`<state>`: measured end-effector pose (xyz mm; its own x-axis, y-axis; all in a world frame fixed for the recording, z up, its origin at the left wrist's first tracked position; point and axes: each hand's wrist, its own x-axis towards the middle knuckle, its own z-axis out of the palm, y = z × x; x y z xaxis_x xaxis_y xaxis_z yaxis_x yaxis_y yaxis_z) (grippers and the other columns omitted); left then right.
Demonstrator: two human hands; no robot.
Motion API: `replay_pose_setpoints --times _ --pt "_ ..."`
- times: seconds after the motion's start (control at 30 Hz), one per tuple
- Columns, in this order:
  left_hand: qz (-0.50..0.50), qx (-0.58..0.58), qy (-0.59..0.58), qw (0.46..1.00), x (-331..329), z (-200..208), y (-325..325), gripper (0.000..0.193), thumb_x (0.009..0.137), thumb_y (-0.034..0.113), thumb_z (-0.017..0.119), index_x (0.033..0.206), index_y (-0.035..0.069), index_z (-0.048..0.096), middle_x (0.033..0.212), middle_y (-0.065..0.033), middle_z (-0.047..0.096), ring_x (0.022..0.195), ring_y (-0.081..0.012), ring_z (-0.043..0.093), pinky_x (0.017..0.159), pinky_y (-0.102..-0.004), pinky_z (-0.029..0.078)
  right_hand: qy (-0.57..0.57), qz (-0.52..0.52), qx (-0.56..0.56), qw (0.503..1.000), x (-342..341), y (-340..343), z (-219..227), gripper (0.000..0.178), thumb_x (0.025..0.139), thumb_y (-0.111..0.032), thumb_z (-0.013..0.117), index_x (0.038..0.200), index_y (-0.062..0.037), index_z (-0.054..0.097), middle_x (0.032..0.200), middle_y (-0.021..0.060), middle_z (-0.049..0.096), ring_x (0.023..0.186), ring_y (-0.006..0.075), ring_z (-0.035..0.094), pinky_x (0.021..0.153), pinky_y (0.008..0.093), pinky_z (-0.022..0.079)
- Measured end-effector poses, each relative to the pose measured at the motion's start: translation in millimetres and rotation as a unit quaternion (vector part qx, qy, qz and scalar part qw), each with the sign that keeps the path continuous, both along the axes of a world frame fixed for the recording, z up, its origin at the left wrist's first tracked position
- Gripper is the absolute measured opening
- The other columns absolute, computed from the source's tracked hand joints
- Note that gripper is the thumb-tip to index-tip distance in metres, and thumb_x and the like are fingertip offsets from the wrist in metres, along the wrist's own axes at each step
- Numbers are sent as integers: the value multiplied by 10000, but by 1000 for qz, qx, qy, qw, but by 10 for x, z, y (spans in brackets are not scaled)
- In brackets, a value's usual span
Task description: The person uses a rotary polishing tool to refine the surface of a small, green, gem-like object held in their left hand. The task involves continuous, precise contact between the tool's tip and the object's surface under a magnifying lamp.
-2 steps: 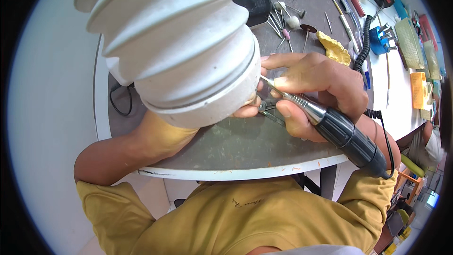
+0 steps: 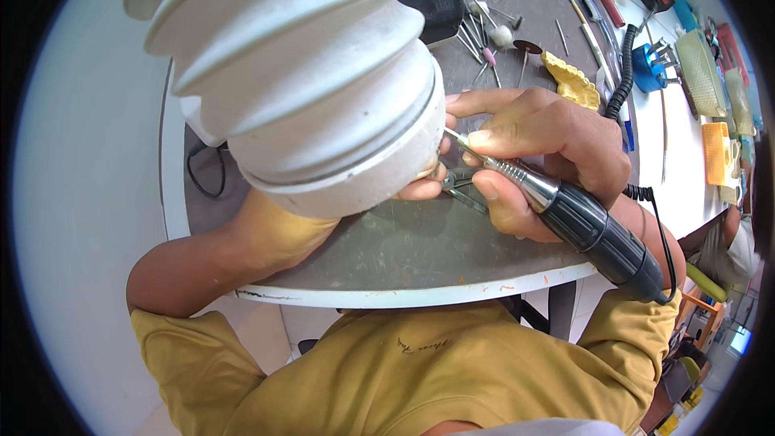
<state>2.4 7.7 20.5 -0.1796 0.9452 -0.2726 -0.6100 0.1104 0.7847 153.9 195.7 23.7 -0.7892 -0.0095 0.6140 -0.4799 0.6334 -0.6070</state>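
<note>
My right hand (image 2: 557,141) is closed around a black and silver rotary handpiece (image 2: 593,226), whose thin metal tip points left toward the fingers of my other hand. A large white corrugated hose (image 2: 303,81) blocks much of the view. Behind its lower rim is my left hand (image 2: 292,228), with only the wrist side and some bent fingertips showing. These fingertips are closed near the tool's tip, around something mostly covered by the hose that I cannot make out. Just beside them on the table lies a small metal tool (image 2: 462,194) with thin arms.
Beyond my hands lie several mounted burs and polishing bits (image 2: 489,55), a yellow dental cast (image 2: 571,81) and a black box (image 2: 433,10). A coiled cord (image 2: 622,73) runs along the right. Farther right are a blue stand (image 2: 648,69) and an orange basket (image 2: 715,153).
</note>
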Motion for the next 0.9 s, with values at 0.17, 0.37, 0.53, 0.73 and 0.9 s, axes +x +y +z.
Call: replay_pose_setpoints --times 0.17,0.37,0.53,0.73,0.9 --pt "-7 32 -3 999 -8 -14 -6 349 1000 126 583 1317 -14 542 1188 -102 612 1051 -145 642 929 -282 570 -13 6 4 1000 22 4 1 243 822 -33 741 1010 69 624 842 166 674 933 397 723 821 448 591" --pt "-13 58 -36 998 -6 -70 0 367 1008 134 571 1339 -14 519 1197 -108 612 1068 -145 640 948 -286 562 -33 -2 -11 999 38 -2 11 244 820 -15 742 1018 65 624 861 174 673 990 422 706 813 430 592" --pt "-3 34 49 998 19 -36 -27 357 1008 139 572 1329 -11 525 1210 -111 609 1078 -146 637 948 -284 562 -33 2 -12 999 42 1 18 236 818 -4 738 1015 65 628 883 182 675 1001 422 704 821 441 590" --pt "-20 32 65 997 -3 -23 -10 367 1008 152 581 1333 -9 523 1210 -110 608 1071 -141 639 944 -280 563 -32 11 -18 999 33 17 4 228 824 -2 730 1016 67 627 886 175 675 992 419 705 845 456 584" --pt "-12 40 -5 999 -5 -38 -7 373 1007 159 588 1335 -6 525 1212 -110 608 1065 -140 640 943 -281 564 -32 23 -7 999 44 17 53 248 830 -1 726 1044 64 620 884 169 676 995 414 703 871 467 577"
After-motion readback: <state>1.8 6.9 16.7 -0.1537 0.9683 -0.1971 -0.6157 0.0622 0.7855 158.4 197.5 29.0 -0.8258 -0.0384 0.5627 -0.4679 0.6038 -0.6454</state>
